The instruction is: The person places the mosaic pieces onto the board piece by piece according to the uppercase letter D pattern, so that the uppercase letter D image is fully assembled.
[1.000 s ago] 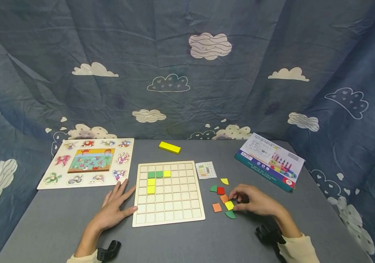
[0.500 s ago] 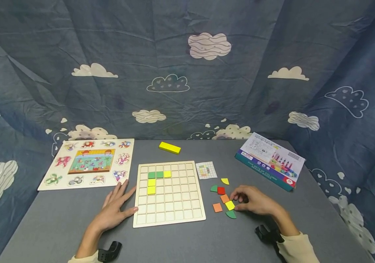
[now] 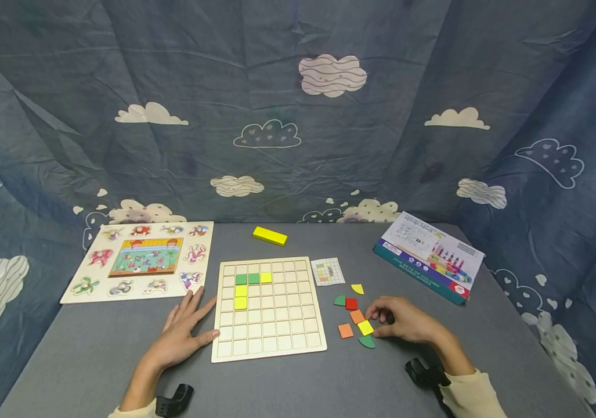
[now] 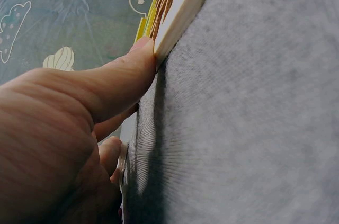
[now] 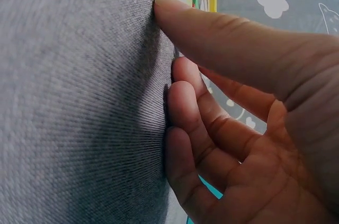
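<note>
A wooden grid board [image 3: 268, 330] lies flat on the table, with green squares [image 3: 248, 278], a yellow square [image 3: 266, 277] and two more yellow ones in its upper left cells. My left hand [image 3: 180, 334] rests with spread fingers at the board's left side, its thumb touching the board edge [image 4: 177, 25]. Beside the loose tiles rests my right hand [image 3: 404, 318], fingers loosely bent on the table. Its thumb and index tips lie right at the edge of a yellow tile [image 3: 365, 327]. Around that are orange squares [image 3: 346, 331], a red square [image 3: 351, 303] and green quarter-rounds [image 3: 367, 341].
A patterned grid card [image 3: 328, 271] lies off the board's upper right corner. A sea-animal puzzle board [image 3: 86, 296] occupies the left, a yellow block [image 3: 270, 235] the back, and a teal-sided box [image 3: 428, 255] the back right. A yellow quarter-round [image 3: 357, 288] lies below the card.
</note>
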Demonstrator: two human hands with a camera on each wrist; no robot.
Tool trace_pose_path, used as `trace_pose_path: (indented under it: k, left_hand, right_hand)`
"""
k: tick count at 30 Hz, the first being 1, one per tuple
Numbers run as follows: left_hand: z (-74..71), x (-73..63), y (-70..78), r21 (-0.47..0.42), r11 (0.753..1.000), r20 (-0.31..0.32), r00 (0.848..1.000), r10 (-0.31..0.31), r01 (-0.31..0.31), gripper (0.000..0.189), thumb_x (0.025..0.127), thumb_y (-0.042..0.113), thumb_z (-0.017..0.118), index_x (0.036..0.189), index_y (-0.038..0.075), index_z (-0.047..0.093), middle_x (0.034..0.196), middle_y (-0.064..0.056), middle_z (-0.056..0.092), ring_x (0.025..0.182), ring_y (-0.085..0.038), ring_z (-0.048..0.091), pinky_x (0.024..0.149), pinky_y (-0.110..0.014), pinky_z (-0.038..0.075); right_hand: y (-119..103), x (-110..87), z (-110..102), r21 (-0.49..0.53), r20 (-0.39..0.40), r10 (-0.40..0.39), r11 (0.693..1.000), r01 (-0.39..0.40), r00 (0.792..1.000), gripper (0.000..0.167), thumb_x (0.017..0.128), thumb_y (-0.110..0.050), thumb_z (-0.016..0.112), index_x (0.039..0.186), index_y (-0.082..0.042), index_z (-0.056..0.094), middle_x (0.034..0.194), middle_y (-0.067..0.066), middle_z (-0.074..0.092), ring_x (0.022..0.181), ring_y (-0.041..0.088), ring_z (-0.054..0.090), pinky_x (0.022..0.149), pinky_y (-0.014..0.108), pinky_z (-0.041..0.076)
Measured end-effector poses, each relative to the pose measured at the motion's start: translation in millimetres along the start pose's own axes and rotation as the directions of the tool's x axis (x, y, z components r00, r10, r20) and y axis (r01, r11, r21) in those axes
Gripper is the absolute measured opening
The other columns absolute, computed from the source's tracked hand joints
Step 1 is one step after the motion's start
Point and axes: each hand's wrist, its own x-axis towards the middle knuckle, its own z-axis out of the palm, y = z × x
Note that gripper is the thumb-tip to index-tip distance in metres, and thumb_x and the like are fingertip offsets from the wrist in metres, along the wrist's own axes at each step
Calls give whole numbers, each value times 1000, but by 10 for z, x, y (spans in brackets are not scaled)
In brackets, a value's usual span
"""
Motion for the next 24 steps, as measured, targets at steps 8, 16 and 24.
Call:
trace_pose_path:
  k: [8, 16, 24]
  left_hand:
    - [5, -2, 4, -3, 1000, 3, 1000, 0, 0, 77, 90, 34, 74, 153, 8, 41, 167, -23, 12, 154, -46, -4, 117, -67, -7]
    - [2, -13, 15, -7, 1000, 5, 1000, 7, -7, 76, 89, 34, 74, 153, 7, 42, 166, -25, 12, 153, -47, -4, 116, -69, -6]
    - [4, 3, -5, 4, 1000, 0, 1000, 11, -11, 77, 90, 37, 74, 153, 8, 42, 166, -24, 12, 153, -47, -3, 115, -69, -6]
  right_hand:
    - [24, 8, 15, -22, -20, -10, 1000, 9, 1000, 26, 80, -19, 85, 101, -11, 71, 90, -2, 62, 79, 10, 55, 70, 23, 48]
    - [11, 13, 11, -87, -33, -16, 996, 13, 999, 23, 81, -24, 84, 99, -15, 72, 89, -5, 61, 79, 8, 55, 70, 22, 49]
    - [-40, 4, -4, -83, -44, -35, 996, 31, 998, 23, 83, -25, 83, 100, -14, 71, 88, -4, 62, 80, 11, 57, 71, 24, 50]
